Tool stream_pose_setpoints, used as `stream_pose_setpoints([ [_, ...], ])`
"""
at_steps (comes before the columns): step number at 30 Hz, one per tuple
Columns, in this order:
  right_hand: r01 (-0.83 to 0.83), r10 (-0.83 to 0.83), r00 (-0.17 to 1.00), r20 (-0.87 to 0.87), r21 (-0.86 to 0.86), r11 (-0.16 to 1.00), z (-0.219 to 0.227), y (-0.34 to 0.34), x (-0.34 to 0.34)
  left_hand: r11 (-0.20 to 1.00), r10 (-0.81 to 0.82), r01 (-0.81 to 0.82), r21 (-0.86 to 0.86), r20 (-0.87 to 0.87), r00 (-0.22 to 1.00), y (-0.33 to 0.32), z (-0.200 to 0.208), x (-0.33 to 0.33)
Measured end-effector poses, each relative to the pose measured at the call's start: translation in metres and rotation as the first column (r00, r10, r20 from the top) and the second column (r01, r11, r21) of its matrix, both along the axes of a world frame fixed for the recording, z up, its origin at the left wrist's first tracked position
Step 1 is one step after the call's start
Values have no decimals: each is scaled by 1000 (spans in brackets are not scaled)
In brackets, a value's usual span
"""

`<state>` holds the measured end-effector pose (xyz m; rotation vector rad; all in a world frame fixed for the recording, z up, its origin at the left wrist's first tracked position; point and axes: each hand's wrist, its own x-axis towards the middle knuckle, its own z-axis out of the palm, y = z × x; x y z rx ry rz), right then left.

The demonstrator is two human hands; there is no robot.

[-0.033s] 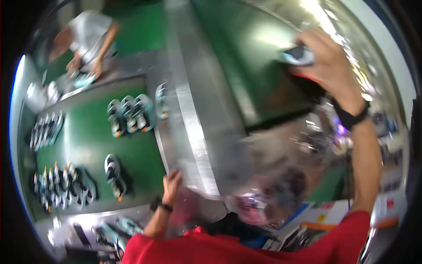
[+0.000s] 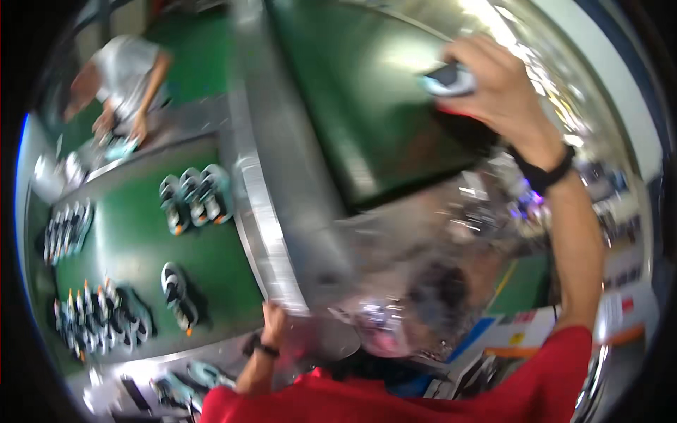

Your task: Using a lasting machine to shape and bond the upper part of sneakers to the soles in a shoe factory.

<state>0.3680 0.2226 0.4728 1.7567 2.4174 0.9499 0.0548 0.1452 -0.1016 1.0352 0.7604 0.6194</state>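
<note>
My right hand (image 2: pixel 493 88) is raised over the dark green surface at upper right. It grips a shoe (image 2: pixel 451 81) with a dark upper, a white and pale teal edge and some red beneath; the fingers cover much of it. Down by the near corner of the left green table, my left hand (image 2: pixel 274 326) is closed beside the metal edge (image 2: pixel 271 233). What its fingers hold, if anything, is hidden. A single black, white and teal shoe (image 2: pixel 178 296) lies on the green table, left of that hand. Farther back stand three similar shoes (image 2: pixel 192 197) in a row.
More shoes are lined up at the table's left side (image 2: pixel 68 229) and near left corner (image 2: pixel 106 317). A co-worker (image 2: pixel 130 77) handles a teal piece at far left. Clear plastic bags (image 2: pixel 395 324) lie before me. The dark green surface (image 2: pixel 338 106) has a raised edge.
The view has shifted, so both hands and the green surfaces sit farther left in it. A shoe beside the row of three, on the metal edge, no longer shows. The right hand still grips its shoe.
</note>
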Motion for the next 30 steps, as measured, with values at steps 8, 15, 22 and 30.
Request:
stream_pose_setpoints([
  [8,80,208,885,-417,576,813,89,-160,12,710,-544,625,-325,311,779,-100,213,54],
  [15,628,210,342,-916,389,674,56,-396,-65,455,-641,885,99,726,249,-170,379,159],
  [22,930,233,-100,-967,-8,367,-68,-603,-139,-26,-630,998,-54,776,25,-341,396,142],
  [30,996,489,84,-869,61,-62,-188,-780,-322,-79,-939,972,223,312,-148,-566,369,107],
])
